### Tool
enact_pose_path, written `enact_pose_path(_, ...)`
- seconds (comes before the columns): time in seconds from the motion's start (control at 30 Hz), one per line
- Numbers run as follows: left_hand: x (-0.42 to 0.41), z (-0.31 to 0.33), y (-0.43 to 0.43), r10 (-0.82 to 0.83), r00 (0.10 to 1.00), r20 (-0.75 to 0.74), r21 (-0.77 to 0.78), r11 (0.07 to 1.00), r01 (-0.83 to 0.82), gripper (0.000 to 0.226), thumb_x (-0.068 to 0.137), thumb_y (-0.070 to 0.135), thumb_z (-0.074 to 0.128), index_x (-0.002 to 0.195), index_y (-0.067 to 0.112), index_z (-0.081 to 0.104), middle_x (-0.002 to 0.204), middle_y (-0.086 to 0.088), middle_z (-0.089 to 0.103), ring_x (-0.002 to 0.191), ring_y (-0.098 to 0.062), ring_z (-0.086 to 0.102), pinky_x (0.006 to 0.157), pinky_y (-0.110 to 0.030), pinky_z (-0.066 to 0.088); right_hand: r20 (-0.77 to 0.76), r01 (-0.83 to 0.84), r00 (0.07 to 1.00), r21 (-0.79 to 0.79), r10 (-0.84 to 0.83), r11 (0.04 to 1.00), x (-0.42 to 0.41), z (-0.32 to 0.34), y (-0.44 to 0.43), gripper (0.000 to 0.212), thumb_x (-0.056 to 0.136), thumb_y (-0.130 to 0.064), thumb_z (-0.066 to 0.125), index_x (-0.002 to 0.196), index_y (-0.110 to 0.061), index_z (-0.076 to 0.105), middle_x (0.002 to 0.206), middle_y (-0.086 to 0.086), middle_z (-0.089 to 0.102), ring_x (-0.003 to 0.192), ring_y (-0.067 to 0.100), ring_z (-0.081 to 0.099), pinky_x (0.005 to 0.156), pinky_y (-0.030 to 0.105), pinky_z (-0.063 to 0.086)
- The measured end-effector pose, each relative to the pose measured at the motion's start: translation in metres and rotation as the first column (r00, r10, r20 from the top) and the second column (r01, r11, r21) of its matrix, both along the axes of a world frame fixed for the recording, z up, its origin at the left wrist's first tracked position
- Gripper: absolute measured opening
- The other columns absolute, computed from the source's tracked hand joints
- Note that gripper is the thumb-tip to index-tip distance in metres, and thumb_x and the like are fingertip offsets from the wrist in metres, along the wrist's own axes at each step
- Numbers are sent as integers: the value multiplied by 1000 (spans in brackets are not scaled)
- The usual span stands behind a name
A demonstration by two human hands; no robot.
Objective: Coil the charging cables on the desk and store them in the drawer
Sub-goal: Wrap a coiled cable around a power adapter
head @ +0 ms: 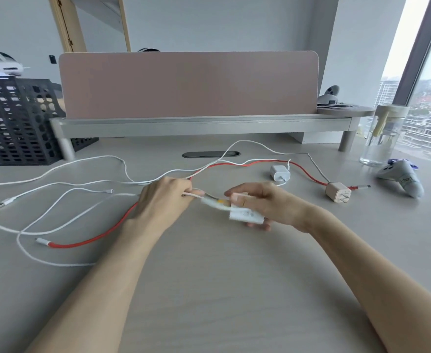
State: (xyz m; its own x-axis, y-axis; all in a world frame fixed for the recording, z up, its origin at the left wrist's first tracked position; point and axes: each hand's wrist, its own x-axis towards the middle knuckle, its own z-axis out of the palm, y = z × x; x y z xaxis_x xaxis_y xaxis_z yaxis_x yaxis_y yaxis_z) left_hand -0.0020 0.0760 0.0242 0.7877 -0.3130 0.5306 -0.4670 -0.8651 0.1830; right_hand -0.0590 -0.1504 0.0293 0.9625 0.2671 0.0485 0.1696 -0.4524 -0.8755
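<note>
At the centre of the desk [222,276], both hands were raised just above the surface. The left hand [163,200] had its fingers curled round a pale cable [196,196] close to its end. The right hand [263,202] gripped a white charger block [246,215] between fingers and thumb. The block's long axis lay roughly left to right, dipping slightly at its right end, and the pale cable led from its left end straight across to the left hand. That junction was blurred; whether the plug was seated in the block could not be determined.

A red cable [94,238] lay loose on the desk. Its white-tipped plug at lower left pointed left, and its length ran diagonally up and right beneath the left hand, then curved rightward to a second plug pointing right. Several white cables [107,156] sprawled uncoiled across the left half of the desk, crossing one another.

To the right of the hands stood a white adapter [280,173] and, further right, a beige adapter [336,192] with its prongs facing forward and right. A glass jar [381,141] and a grey soft item [400,178] sat near the right edge. A black crate [13,128] stood at far left, and a pink panel [189,82] rose upright along the back.
</note>
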Motion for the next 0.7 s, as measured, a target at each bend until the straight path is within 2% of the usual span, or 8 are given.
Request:
enact_pose_path(0.07,1,1,-2,77,997,-17,-16,997,-78,43,90,49,57,66,14,50,58,-4,44,70,-36,47,58,-32,32,41,39,999,-70,-36,997,5,-2,0,30,85,-40,73,108,-24,61,72,2,59,55,15,53,44,26,41)
enact_pose_path(0.17,3,4,-4,156,987,24,-66,986,-154,40,91,46,56,68,13,51,63,-8,52,74,-39,55,59,-32,34,110,120,988,-148,-104,982,8,-6,1,35,83,-40,75,100,-21,51,73,-3,54,58,14,51,44,26,42)
enact_pose_path(0.27,2,9,-8,170,984,61,-164,974,-158,27,89,44,59,76,19,58,72,-8,64,77,-38,59,60,-32,34,253,195,960,-285,-122,938,10,-8,0,31,89,-42,66,104,-24,45,92,-4,49,74,13,50,58,14,38)
enact_pose_path(0.33,0,13,-11,153,985,79,-218,967,-133,22,88,43,60,81,22,60,72,-6,66,76,-36,58,60,-33,37,299,238,945,-346,-134,907,11,-9,-2,30,93,-41,61,112,-25,43,109,-1,44,90,11,49,64,16,34)
enact_pose_path(0.43,-3,16,-14,73,996,60,-227,972,-58,3,88,29,59,88,27,61,69,3,60,74,-30,55,62,-33,39,326,295,927,-328,-186,897,14,-11,-5,30,97,-32,55,121,-21,40,121,2,44,103,20,46,72,22,28)
enact_pose_path(0.5,-8,15,-18,-42,999,11,-182,982,44,11,87,21,56,88,31,62,62,6,53,67,-25,50,60,-31,37,372,362,894,-279,-247,890,16,-11,-8,30,99,-26,50,126,-16,40,118,1,48,100,19,44,72,23,26)
enact_pose_path(0.6,-15,6,-26,-274,958,-86,-156,953,259,9,90,27,54,89,29,63,56,6,51,63,-24,50,61,-33,45,403,464,838,-169,-368,870,19,-10,-12,31,99,-21,48,129,-14,44,108,2,53,95,23,51,74,24,32)
enact_pose_path(0.7,-21,-10,-43,-432,876,-216,-170,900,401,21,99,31,43,107,30,62,56,6,48,62,-19,49,65,-33,43,391,563,768,-33,-507,826,22,-8,-17,31,97,-20,52,127,-15,47,105,6,57,94,25,58,77,31,43)
